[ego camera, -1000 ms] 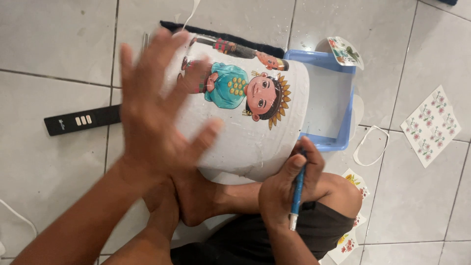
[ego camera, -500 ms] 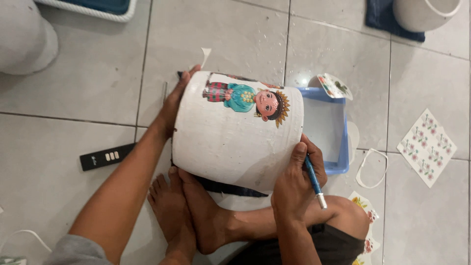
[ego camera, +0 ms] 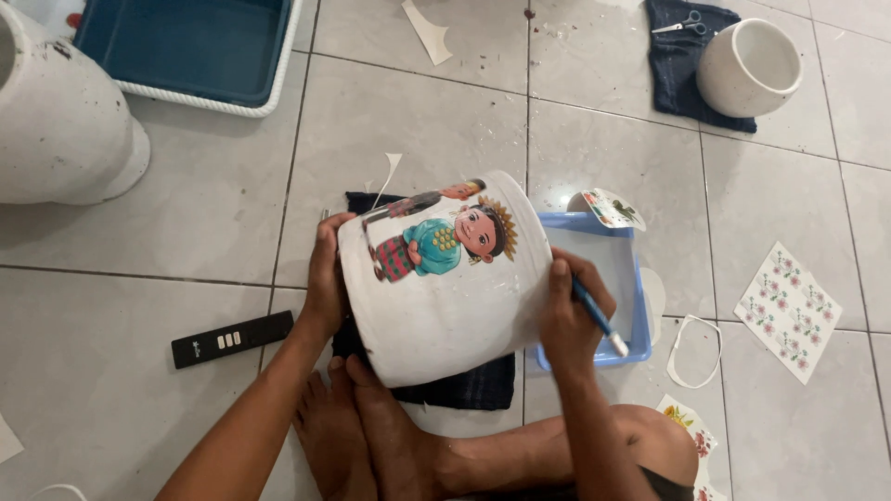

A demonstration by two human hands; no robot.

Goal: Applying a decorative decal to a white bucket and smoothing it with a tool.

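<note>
A white pot [ego camera: 445,306] with a cartoon figure sticker [ego camera: 441,243] lies tilted on a dark cloth [ego camera: 464,388] above my feet [ego camera: 371,436]. My left hand [ego camera: 325,278] presses against the pot's left side. On the pot's right side rests my right hand [ego camera: 568,311], which also holds a blue-handled brush [ego camera: 599,317] pointing down toward the light blue tray [ego camera: 613,278].
A black remote-like bar [ego camera: 232,339] lies left on the tiled floor. A dark blue tub [ego camera: 186,46] and a large white pot [ego camera: 65,121] stand at top left. Another white pot [ego camera: 747,65] and scissors [ego camera: 677,22] sit on a blue cloth top right. Flower sticker sheets [ego camera: 789,311] lie right.
My left hand came down from in front of the camera and settled on the pot's left side. The pot has turned, so the sticker faces more toward me. The view pulled back.
</note>
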